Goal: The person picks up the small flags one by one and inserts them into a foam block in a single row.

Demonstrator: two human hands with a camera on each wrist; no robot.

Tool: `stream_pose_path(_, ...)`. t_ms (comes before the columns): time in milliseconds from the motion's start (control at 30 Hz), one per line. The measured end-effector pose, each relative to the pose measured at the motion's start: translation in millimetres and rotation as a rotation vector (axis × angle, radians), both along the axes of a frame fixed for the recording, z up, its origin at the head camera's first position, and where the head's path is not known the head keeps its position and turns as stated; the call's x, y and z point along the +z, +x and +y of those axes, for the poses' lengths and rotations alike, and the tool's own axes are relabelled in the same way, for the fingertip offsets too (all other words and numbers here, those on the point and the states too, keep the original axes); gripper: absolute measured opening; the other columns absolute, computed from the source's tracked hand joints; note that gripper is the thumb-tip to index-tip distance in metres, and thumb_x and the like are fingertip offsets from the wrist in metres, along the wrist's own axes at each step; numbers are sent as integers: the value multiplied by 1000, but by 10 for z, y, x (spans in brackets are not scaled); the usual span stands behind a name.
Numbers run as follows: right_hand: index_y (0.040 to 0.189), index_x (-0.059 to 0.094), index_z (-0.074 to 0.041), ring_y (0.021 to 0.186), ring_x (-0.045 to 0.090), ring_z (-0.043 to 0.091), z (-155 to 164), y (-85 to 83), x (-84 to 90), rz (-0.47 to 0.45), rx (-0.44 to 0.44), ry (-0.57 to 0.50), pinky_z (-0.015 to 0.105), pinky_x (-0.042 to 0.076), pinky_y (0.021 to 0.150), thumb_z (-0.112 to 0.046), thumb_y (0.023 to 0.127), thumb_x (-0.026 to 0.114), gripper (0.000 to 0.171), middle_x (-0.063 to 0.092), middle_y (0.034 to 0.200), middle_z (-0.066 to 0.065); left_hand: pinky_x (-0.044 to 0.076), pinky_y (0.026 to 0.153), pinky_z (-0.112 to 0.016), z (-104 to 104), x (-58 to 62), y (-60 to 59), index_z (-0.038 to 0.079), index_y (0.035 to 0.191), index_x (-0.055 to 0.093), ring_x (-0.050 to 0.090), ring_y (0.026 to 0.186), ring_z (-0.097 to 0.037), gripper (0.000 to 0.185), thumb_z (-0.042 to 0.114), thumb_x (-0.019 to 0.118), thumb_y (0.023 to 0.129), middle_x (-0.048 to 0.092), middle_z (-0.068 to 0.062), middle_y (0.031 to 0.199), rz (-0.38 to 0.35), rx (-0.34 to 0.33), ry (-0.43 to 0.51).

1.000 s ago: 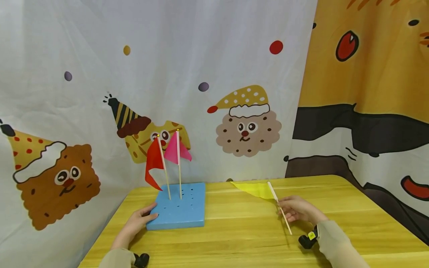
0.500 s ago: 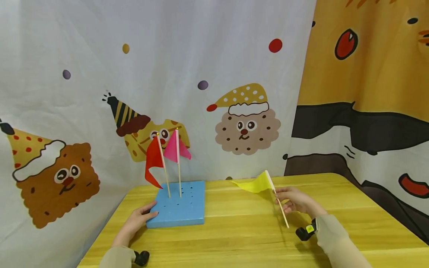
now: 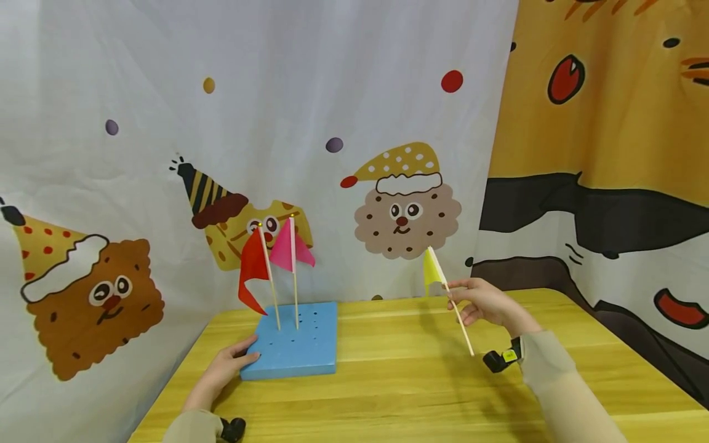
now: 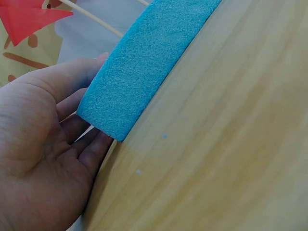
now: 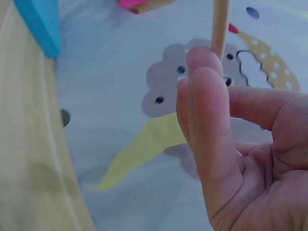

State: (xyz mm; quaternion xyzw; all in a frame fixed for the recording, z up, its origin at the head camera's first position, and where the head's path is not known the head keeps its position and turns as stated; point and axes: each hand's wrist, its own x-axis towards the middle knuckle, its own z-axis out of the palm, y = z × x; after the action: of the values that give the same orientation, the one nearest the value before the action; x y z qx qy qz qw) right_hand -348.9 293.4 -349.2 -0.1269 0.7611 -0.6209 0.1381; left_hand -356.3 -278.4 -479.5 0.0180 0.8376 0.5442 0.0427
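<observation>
A blue foam block with several small holes on top lies on the table's left side. My left hand holds its near left corner; in the left wrist view, fingers and thumb wrap the block's end. Two flags stand in the block on thin sticks, a red one and a pink one to its right. Over the table's right side, my right hand pinches a yellow flag by its stick, which tilts with the lower end toward me. In the right wrist view, the yellow cloth hangs beyond the fingers.
The wooden table extends between the block and my right hand. A white curtain with cartoon prints hangs right behind the table's far edge, and a yellow and black printed curtain hangs at the right.
My right hand has raised the yellow flag away from the table and slightly left; its cloth now hangs down instead of spreading left. The left hand and the block have stayed in place.
</observation>
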Motion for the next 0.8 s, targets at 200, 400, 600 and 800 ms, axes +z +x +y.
stream_pose_path(200, 144, 32, 7, 50, 63, 13, -175, -22, 161, 45, 27, 5, 31, 57, 53, -18, 100, 55, 55, 66, 91, 15, 29, 108, -58, -22, -5, 13, 3, 146, 44, 25, 138, -47, 69, 34, 71, 90, 31, -28, 150, 5, 7, 1)
stream_pose_path(400, 145, 32, 2, 52, 64, 17, -493, -68, 193, 101, 57, 5, 34, 57, 54, -15, 100, 54, 53, 64, 90, 16, 28, 108, -58, -33, 7, 31, 2, 145, 44, 26, 137, -47, 68, 32, 71, 90, 33, -28, 149, 23, 11, 3)
stream_pose_path(600, 146, 31, 0, 52, 65, 22, -882, -160, 112, 178, 32, 28, 40, 58, 54, -13, 98, 56, 56, 67, 87, 17, 28, 109, -57, -14, 19, 47, 1, 145, 44, 23, 139, -46, 66, 29, 70, 91, 31, -27, 150, 45, 0, 16)
stream_pose_path(800, 146, 32, -3, 51, 65, 26, -1236, -258, 79, 253, 21, 52, 47, 57, 54, -11, 99, 56, 54, 69, 87, 16, 28, 109, -56, -6, -3, 27, 1, 144, 45, 24, 139, -45, 66, 27, 71, 90, 32, -27, 150, 66, -2, 34)
